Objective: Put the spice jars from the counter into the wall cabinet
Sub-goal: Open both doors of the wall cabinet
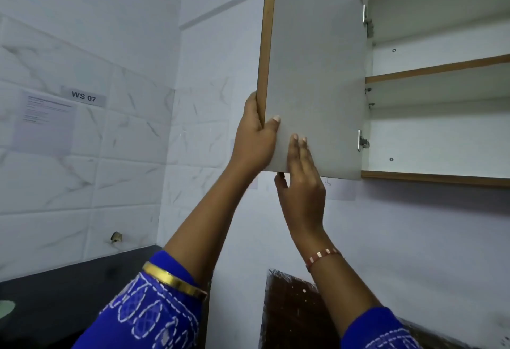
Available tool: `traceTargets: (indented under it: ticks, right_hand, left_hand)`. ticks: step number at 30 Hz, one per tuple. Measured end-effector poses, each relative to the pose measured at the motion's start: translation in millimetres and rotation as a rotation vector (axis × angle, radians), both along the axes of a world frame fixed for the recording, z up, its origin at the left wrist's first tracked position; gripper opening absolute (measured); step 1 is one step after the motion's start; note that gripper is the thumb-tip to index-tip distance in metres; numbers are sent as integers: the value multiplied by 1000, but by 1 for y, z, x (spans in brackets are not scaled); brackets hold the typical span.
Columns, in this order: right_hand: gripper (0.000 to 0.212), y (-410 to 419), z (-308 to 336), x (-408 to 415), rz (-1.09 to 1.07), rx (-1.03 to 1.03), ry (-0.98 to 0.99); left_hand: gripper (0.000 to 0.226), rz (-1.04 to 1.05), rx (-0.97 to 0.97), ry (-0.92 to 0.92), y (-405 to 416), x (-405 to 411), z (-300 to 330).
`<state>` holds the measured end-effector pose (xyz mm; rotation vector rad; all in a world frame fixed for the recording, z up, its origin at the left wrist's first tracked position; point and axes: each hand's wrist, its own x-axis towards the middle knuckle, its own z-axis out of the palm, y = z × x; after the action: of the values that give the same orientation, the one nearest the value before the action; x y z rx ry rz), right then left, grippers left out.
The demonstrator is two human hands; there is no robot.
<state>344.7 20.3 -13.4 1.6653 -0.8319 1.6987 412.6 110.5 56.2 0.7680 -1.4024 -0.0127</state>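
The wall cabinet [441, 177] hangs at the upper right with its white door [317, 73] swung wide open. Two bare white shelves show inside it. My left hand [255, 139] grips the door's free wooden edge near the bottom corner, thumb on the inner face. My right hand [302, 183] holds the door's bottom edge, fingers flat on the inner face and thumb under it. No spice jars are in view.
A black counter [69, 288] lies at the lower left below a white marble-tiled wall with a "WS 07" label [83, 96] and a paper notice [45, 122]. A dark brown patch [292, 310] shows on the wall under the cabinet.
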Motion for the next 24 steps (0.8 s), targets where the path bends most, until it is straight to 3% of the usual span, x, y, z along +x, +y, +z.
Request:
traceTargets:
  ticks: [3, 6, 14, 24]
  right_hand:
    - [63, 1, -1, -26, -19, -37, 119]
    - [57, 2, -3, -60, -89, -69, 235]
    - [56, 8, -4, -192, -228, 45, 250]
    - [54, 24, -13, -394, -442, 81, 212]
  left_hand:
    - [57, 373, -147, -60, 2, -21, -11]
    - [70, 545, -322, -138, 10, -51, -13]
    - [65, 317, -401, -165, 14, -172, -8]
    - [58, -25, -251, -143, -6, -346, -39]
